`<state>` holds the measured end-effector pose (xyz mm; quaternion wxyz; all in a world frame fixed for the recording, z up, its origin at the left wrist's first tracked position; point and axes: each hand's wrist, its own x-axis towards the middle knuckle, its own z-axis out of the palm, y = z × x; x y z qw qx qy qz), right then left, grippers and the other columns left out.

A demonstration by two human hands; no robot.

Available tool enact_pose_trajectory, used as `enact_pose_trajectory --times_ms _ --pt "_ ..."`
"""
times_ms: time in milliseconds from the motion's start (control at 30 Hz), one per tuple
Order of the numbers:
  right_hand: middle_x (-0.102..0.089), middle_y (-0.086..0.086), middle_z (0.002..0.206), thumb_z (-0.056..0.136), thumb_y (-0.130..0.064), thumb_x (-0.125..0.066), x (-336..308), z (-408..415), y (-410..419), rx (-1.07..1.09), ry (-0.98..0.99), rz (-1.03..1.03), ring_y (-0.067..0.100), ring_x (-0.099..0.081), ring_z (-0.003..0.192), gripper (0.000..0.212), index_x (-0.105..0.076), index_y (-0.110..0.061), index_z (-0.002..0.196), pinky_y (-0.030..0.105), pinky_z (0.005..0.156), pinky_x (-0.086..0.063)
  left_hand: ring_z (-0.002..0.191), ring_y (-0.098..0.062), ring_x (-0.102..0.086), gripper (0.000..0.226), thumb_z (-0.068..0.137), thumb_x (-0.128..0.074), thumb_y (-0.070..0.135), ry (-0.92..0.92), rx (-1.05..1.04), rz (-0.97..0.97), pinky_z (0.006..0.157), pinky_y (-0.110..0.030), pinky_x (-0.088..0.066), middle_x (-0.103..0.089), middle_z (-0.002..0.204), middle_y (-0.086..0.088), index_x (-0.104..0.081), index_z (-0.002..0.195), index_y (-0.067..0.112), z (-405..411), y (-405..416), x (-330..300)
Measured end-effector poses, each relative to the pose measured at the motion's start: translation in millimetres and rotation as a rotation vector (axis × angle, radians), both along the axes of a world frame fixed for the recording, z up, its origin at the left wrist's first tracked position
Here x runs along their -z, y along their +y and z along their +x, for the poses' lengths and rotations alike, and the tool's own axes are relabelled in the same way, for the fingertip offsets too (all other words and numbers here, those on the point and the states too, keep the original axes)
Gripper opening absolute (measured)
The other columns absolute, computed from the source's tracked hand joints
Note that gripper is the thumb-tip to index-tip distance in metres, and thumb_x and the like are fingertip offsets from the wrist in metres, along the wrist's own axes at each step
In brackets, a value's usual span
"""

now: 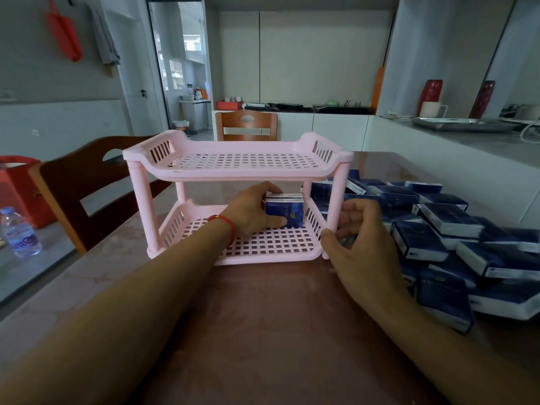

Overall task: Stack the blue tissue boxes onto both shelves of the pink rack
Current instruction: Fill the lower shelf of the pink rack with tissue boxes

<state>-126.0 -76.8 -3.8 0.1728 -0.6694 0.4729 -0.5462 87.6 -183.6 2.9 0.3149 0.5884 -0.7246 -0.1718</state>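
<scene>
- The left hand (248,210) grips a small blue cardboard tissue box (284,210), standing on the pink slotted plastic rack (238,162)'s lower shelf, at its right end.
- The right hand (358,229) grips the rack's front right post.
- The box looks light and crushable; hold its sides.
- The rack's post hides the right fingertips.
- More boxes (438,229) lie on the worktop right of the rack.
</scene>
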Motion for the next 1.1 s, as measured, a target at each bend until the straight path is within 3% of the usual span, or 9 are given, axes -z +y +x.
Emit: enact_pose_trajectory --times_ms 133,233,400,733,900,1100 --pt "-0.058 -0.018 0.094 0.088 -0.013 -0.072 0 0 -1 -0.015 0.000 0.011 -0.016 -0.056 0.082 0.038 -0.045 -0.026 0.111 0.013 0.060 -0.052 0.097 -0.012 -0.061 0.063 0.075 -0.087 0.032 -0.004 0.000 -0.027 0.081 -0.019 -0.045 -0.063 0.121 0.003 -0.054 0.128 0.027 -2 0 2" --pt "-0.056 -0.021 0.094 0.088 -0.014 -0.071 0 0 -2 -0.014 0.005 0.023 -0.017 -0.056 0.083 0.037 -0.045 -0.027 0.111 0.017 0.062 -0.053 0.098 -0.012 -0.060 0.063 0.077 -0.086 0.033 -0.020 -0.002 -0.031 0.082 -0.019 -0.045 -0.064 0.124 0.001 -0.053 0.130 0.026 -3 1 2" --pt "-0.057 -0.020 0.094 0.089 -0.015 -0.071 2 -2 -4 -0.008 0.022 0.016 -0.016 -0.057 0.084 0.036 -0.045 -0.027 0.111 0.008 0.062 -0.051 0.099 -0.012 -0.058 0.063 0.078 -0.084 0.031 -0.044 -0.034 -0.047 0.084 -0.020 -0.044 -0.064 0.128 -0.002 -0.051 0.131 0.021 -6 2 1" --pt "-0.057 -0.020 0.096 0.089 -0.017 -0.071 3 -4 -7 -0.002 0.045 -0.004 -0.011 -0.058 0.087 0.036 -0.045 -0.028 0.110 0.018 0.061 -0.055 0.106 -0.015 -0.056 0.067 0.080 -0.082 0.031 -0.110 -0.043 -0.054 0.090 -0.024 -0.045 -0.059 0.133 -0.006 -0.048 0.136 0.020 -5 4 0" --pt "-0.057 -0.017 0.096 0.087 -0.016 -0.073 2 -5 -7 0.002 0.059 0.002 -0.009 -0.059 0.082 0.038 -0.045 -0.027 0.110 0.003 0.064 -0.046 0.117 -0.020 -0.057 0.077 0.080 -0.082 0.032 -0.103 -0.046 -0.043 0.098 -0.028 -0.046 -0.055 0.139 -0.008 -0.040 0.144 0.021 -7 9 -1" --pt "-0.059 -0.004 0.100 0.085 -0.015 -0.072 -2 -10 -7 0.047 0.065 -0.031 0.001 -0.058 0.081 0.037 -0.049 -0.019 0.114 0.005 0.064 -0.045 0.126 -0.028 -0.052 0.085 0.079 -0.083 0.031 -0.144 -0.112 -0.067 0.109 -0.041 -0.046 -0.046 0.145 -0.011 -0.035 0.149 0.018 -9 25 -12"
